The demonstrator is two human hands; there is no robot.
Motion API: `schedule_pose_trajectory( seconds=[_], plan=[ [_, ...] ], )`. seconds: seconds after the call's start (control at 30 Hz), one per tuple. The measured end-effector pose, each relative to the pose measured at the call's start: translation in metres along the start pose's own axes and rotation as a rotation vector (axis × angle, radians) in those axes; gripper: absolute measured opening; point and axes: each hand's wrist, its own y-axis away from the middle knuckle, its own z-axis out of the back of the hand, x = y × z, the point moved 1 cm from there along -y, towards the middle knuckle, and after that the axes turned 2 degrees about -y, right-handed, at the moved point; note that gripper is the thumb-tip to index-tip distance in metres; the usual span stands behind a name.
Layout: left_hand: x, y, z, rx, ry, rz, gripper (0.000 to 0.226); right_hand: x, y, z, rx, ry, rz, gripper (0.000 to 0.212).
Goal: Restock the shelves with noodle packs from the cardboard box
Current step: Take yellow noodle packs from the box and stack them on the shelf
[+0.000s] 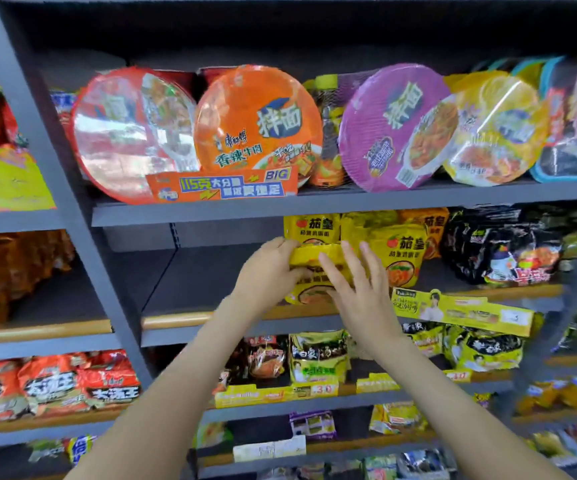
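Note:
A yellow noodle pack (315, 258) stands upright at the front of the middle shelf (211, 315), left of more yellow packs (401, 254) of the same kind. My left hand (269, 271) grips its left edge, fingers curled over the top corner. My right hand (356, 282) lies flat against its front with straight, spread fingers. The cardboard box is out of view.
The middle shelf is bare to the left of the pack, up to the grey upright (72, 202). Round bowl noodles (256, 123) fill the shelf above. Black packs (505, 251) sit to the right, more packs on the lower shelves (315, 358).

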Motion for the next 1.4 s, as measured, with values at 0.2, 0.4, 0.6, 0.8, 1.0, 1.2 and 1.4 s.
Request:
schedule_pose_trajectory(
  seconds=[0.2,0.4,0.6,0.8,1.0,1.2,1.4],
  plan=[
    [0.02,-0.05,0.001,0.16,0.125,0.205,0.059,-0.011,-0.022,-0.034,0.367,-0.459,-0.199,0.102],
    [0.055,-0.079,-0.017,0.18,0.706,0.427,0.049,-0.024,-0.046,-0.068,0.562,-0.812,-0.281,0.113],
    [0.069,-0.084,-0.056,0.043,0.924,0.591,0.041,-0.038,-0.056,-0.114,0.655,-0.882,-0.322,0.119],
    [0.077,-0.053,-0.09,0.169,0.144,0.151,0.088,-0.037,-0.054,-0.137,0.744,-0.834,-0.269,0.113],
    [0.098,-0.04,-0.09,0.284,-0.135,-0.084,0.09,-0.037,-0.054,-0.142,0.73,-0.84,-0.211,0.104],
    [0.105,-0.071,-0.101,0.284,-0.24,-0.275,0.089,-0.036,-0.052,-0.136,0.509,-0.553,-0.257,0.103],
    [0.085,-0.099,-0.122,0.286,-0.451,-0.263,0.091,-0.045,-0.054,-0.155,0.439,-0.037,-0.213,0.106]
  ],
)
